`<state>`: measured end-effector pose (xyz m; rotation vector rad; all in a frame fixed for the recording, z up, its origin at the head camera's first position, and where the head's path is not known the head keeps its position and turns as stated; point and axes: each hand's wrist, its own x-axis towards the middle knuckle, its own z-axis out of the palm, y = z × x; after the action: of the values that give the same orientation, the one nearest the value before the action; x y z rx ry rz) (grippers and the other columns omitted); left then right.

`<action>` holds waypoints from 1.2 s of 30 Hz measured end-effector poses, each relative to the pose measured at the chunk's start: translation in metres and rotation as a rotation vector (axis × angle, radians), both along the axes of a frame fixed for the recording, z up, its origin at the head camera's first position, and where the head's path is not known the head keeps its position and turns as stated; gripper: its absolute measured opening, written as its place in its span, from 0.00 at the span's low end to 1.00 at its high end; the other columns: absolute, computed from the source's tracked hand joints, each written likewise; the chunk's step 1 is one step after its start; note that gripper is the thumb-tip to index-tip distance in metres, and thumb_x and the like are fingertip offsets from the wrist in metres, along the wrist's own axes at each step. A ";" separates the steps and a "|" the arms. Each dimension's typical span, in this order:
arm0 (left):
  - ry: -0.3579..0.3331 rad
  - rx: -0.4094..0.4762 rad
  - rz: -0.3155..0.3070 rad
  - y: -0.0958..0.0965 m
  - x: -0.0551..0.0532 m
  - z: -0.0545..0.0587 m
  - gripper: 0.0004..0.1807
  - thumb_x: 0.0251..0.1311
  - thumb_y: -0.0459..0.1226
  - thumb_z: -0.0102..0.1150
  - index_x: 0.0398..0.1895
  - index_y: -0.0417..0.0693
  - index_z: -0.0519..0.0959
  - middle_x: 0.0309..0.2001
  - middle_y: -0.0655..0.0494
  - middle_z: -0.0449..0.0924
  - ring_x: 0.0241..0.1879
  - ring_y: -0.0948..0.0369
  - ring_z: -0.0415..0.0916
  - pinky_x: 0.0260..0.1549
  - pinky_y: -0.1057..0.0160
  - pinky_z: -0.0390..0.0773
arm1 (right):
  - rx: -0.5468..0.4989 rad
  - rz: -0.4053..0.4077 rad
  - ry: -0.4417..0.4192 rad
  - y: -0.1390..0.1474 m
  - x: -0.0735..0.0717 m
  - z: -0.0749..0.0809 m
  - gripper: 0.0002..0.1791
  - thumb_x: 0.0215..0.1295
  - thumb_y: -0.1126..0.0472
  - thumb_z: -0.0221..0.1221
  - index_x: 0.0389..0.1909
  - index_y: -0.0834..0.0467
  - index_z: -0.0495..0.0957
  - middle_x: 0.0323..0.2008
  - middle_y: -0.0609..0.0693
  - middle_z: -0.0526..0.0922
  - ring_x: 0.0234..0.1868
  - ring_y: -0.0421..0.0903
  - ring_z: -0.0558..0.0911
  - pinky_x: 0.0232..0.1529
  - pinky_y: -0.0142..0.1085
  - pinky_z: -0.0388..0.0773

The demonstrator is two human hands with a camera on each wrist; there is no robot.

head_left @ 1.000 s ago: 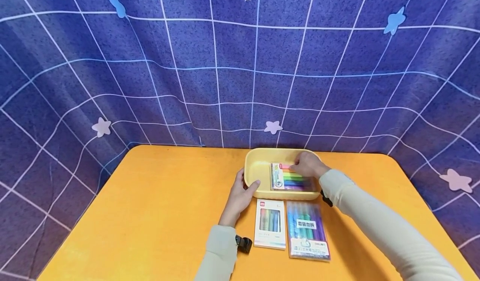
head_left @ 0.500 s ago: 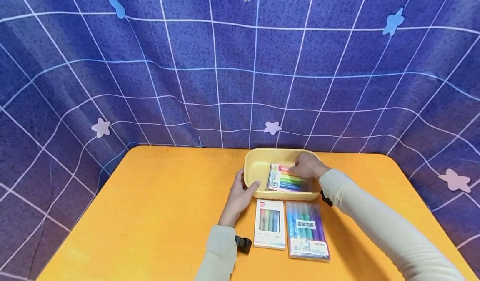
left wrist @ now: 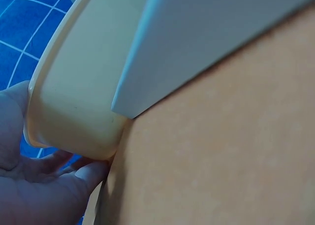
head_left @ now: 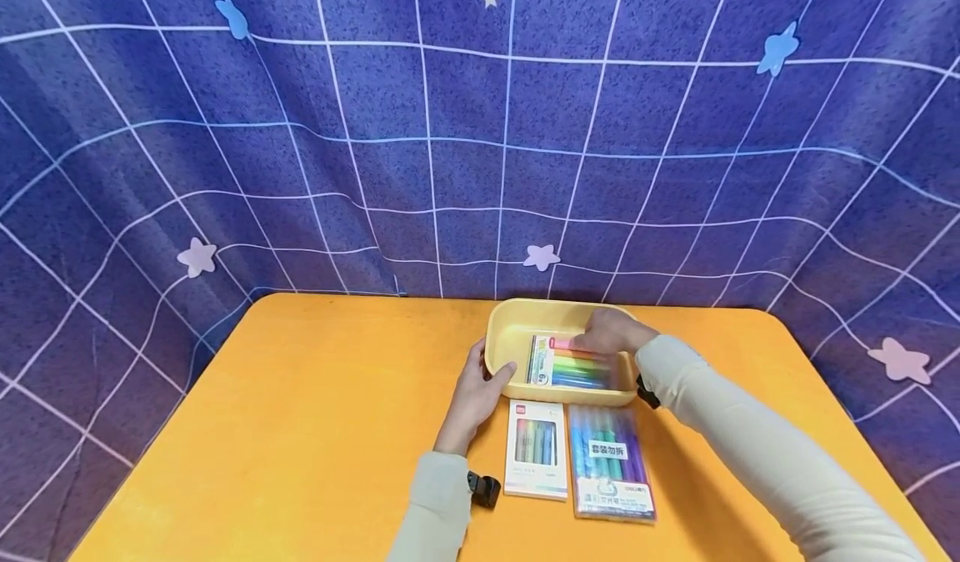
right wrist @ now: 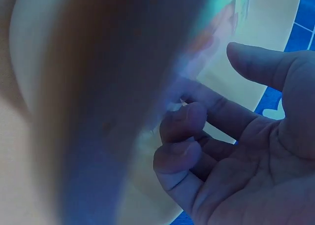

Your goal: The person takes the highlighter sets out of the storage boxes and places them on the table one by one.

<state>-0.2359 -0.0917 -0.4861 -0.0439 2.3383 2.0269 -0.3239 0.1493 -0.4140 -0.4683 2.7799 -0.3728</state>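
My left hand (head_left: 474, 391) grips the left end of a pale yellow plastic basket (head_left: 510, 341), thumb at the rim and fingers round the outside wall. In the left wrist view the basket (left wrist: 74, 87) meets that hand at its rounded corner. Inside the basket lies a clear pack of rainbow-coloured markers (head_left: 573, 362) with a white label end. My right hand (head_left: 609, 333) reaches in from the right and touches the pack's far right part. In the right wrist view its thumb stands apart from the loosely bent fingers, and the index finger meets the pack's edge.
In front of the basket lie a white box of pens (head_left: 535, 483) and a clear pack of blue, green and purple markers (head_left: 611, 470), side by side. The orange table (head_left: 322, 429) ends at a blue star-patterned curtain (head_left: 420, 170).
The rainbow marker pack has slid left and nearer inside the basket, turning a little, with the right hand following slightly. The left hand keeps its hold on the basket.
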 end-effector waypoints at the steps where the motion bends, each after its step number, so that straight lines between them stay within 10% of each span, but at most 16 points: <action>1: 0.002 -0.001 0.001 0.000 0.000 0.000 0.38 0.69 0.43 0.60 0.78 0.51 0.56 0.73 0.46 0.68 0.70 0.49 0.70 0.69 0.47 0.71 | 0.005 0.000 -0.003 -0.001 0.000 0.001 0.26 0.66 0.48 0.57 0.10 0.49 0.63 0.13 0.42 0.63 0.20 0.42 0.65 0.25 0.33 0.65; 36: 0.014 -0.003 -0.013 -0.002 0.000 -0.002 0.37 0.69 0.44 0.61 0.77 0.52 0.57 0.74 0.45 0.67 0.70 0.48 0.71 0.66 0.48 0.74 | -0.021 0.128 0.077 0.012 0.032 0.053 0.09 0.59 0.54 0.68 0.30 0.57 0.86 0.32 0.50 0.86 0.36 0.47 0.80 0.44 0.41 0.79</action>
<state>-0.2360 -0.0938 -0.4883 -0.0155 2.3439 2.0239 -0.2915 0.1609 -0.3611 -0.6752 2.8036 -0.3622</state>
